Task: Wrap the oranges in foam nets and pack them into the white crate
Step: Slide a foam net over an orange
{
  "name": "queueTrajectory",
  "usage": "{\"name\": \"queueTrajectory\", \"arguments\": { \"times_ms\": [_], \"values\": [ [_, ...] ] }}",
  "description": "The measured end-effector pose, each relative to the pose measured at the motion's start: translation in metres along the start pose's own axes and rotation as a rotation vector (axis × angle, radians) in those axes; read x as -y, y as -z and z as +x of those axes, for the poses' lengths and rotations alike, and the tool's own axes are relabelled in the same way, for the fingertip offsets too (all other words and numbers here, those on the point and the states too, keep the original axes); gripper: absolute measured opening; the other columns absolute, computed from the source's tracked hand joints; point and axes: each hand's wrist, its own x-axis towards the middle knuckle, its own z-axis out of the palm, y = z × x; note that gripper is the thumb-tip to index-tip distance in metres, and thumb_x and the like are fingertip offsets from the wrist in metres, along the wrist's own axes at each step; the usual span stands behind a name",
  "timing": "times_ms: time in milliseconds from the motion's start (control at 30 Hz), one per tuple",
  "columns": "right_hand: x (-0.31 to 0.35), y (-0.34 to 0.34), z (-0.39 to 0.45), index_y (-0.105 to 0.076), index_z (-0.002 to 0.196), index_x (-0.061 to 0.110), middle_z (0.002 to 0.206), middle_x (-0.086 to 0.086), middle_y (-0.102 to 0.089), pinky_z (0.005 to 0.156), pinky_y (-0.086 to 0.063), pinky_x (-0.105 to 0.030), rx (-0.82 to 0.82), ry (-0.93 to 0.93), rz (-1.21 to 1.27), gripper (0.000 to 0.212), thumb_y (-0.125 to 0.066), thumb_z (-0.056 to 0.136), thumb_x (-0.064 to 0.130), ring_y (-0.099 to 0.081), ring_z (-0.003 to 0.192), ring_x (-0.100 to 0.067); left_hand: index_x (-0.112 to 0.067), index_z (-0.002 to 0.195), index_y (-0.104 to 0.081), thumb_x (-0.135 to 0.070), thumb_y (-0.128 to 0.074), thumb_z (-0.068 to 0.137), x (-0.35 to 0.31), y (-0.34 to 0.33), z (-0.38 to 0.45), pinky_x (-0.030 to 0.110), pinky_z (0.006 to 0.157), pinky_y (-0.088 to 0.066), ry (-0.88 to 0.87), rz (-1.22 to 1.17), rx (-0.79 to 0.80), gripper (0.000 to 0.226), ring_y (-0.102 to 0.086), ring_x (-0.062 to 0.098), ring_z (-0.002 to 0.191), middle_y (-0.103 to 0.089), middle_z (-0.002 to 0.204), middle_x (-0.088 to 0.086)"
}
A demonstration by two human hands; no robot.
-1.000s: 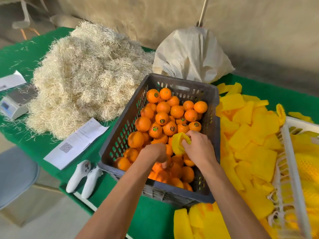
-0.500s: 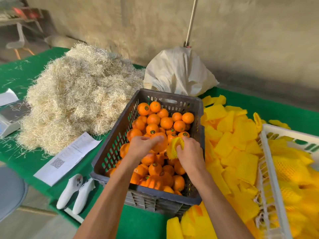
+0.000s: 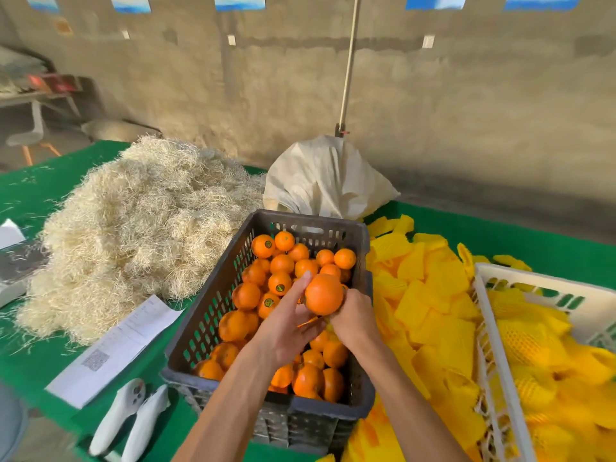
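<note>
My left hand (image 3: 286, 328) holds one orange (image 3: 323, 293) lifted above the dark plastic crate (image 3: 300, 410), which is full of loose oranges (image 3: 280, 265). Its fingers run up the orange's left side. My right hand (image 3: 355, 316) curls against the orange's lower right. A sliver of the yellow foam net (image 3: 328, 326) shows between my hands; the rest is hidden. The white crate (image 3: 493, 331) stands at the right with several net-wrapped oranges (image 3: 533, 345) inside.
A heap of loose yellow foam nets (image 3: 430, 295) lies between the two crates on the green table. Straw (image 3: 133, 228) is piled at the left, with a white sack (image 3: 326, 181) behind the dark crate. A paper sheet (image 3: 123, 341) and two white controllers (image 3: 130, 418) lie front left.
My left hand has picked an orange out of the dark crate and raised it against my right hand. The foam net, plainly seen before, is now mostly hidden. The camera has tilted up.
</note>
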Motion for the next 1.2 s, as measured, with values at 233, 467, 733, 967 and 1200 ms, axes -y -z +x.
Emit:
{"name": "queueTrajectory", "arguments": {
  "times_ms": [233,467,733,967,1200],
  "values": [
    [-0.013,0.015,0.004,-0.07,0.109,0.01,0.102,-0.006,-0.068,0.08,-0.057,-0.042,0.099,0.114,0.101,0.028,-0.049,0.106,0.027,-0.065,0.092,-0.021,-0.014,0.113,-0.074,-0.055,-0.093,0.064,0.006,0.018,0.003,0.044,0.082,-0.065,-0.089,0.045,-0.217,0.066,-0.078,0.024,0.096,-0.08,0.102,0.008],
    [-0.002,0.014,-0.004,-0.068,0.11,0.009,0.101,0.003,-0.055,0.072,-0.038,-0.007,-0.165,0.372,0.011,0.024,-0.05,0.106,0.024,-0.049,0.087,-0.005,-0.012,0.061,-0.053,-0.063,-0.08,0.078,0.003,0.006,0.009,0.022,0.047,-0.048,-0.333,0.852,-0.36,0.06,-0.067,0.027,0.056,-0.047,0.049,0.001],
    [0.0,0.017,-0.015,-0.066,0.123,0.014,0.114,0.002,-0.06,0.074,-0.036,0.0,-0.213,0.392,0.047,0.023,-0.058,0.102,0.02,-0.047,0.094,0.003,-0.018,0.116,-0.036,-0.057,-0.075,0.083,-0.008,-0.012,0.025,0.039,0.061,-0.06,-0.356,0.895,-0.611,0.064,-0.066,0.019,0.079,-0.06,0.092,0.0],
    [-0.025,0.02,-0.016,-0.057,0.138,0.015,0.13,-0.003,-0.056,0.09,-0.047,-0.027,-0.144,0.082,-0.056,0.039,-0.055,0.101,0.03,-0.056,0.115,-0.018,-0.011,0.106,-0.06,-0.016,-0.049,0.105,-0.004,-0.035,0.027,0.029,0.059,-0.06,-0.1,0.305,-0.272,0.012,-0.07,0.013,0.077,-0.066,0.094,0.001],
    [-0.046,0.064,-0.019,-0.055,0.141,0.008,0.139,-0.011,-0.058,0.105,-0.043,-0.033,-0.281,0.01,-0.037,0.04,-0.052,0.103,0.016,-0.053,0.129,-0.026,-0.006,0.119,-0.072,-0.022,-0.077,0.093,0.008,-0.063,0.029,0.034,0.084,-0.056,-0.152,0.376,0.174,0.031,-0.072,0.02,0.104,-0.076,0.115,0.008]
  ]
}}
